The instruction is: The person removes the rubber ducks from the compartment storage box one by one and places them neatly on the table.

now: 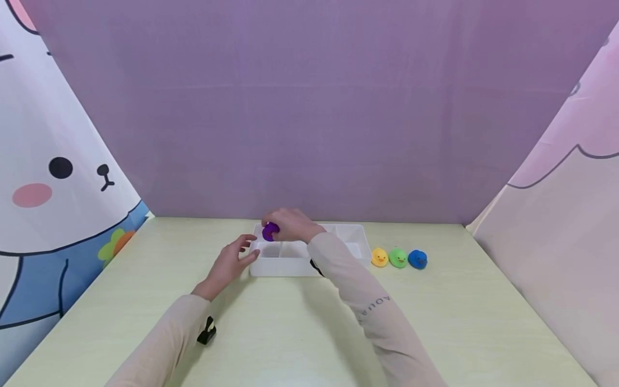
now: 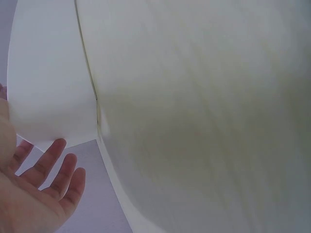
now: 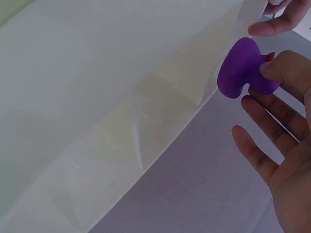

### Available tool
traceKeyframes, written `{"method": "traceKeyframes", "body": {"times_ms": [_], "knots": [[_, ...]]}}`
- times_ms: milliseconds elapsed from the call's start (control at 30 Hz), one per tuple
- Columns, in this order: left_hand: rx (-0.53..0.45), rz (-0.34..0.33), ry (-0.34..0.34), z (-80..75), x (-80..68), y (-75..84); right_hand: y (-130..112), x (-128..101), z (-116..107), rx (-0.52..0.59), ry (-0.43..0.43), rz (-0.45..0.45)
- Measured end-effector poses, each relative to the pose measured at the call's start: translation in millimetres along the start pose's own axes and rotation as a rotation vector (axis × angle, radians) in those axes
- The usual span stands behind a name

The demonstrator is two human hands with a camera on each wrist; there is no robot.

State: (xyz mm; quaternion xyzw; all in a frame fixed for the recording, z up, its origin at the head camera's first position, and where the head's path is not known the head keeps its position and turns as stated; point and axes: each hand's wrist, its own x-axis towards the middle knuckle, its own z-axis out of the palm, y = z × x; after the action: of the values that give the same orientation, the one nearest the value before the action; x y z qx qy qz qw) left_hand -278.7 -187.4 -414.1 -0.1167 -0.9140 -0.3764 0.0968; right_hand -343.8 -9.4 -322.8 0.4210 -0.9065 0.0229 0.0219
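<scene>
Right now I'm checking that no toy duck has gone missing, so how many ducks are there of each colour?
Purple duck, pinched in the right hand over the white tray: 1
Yellow duck: 1
Green duck: 1
Blue duck: 1
Total: 4

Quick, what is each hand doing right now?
Left hand: open, fingers touching the white tray, holding nothing.
Right hand: pinching a purple duck over the tray.

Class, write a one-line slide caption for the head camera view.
Right hand pinches a purple toy duck over a white divided tray; left hand touches its side.
</scene>
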Motion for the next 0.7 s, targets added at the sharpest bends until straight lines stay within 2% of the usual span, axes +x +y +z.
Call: {"method": "traceKeyframes", "body": {"times_ms": [700], "knots": [[-0.009,-0.006,-0.001,0.7,-1.0,-1.4,30.5,-49.6,-9.7,-0.001,0.050,0.035]]}}
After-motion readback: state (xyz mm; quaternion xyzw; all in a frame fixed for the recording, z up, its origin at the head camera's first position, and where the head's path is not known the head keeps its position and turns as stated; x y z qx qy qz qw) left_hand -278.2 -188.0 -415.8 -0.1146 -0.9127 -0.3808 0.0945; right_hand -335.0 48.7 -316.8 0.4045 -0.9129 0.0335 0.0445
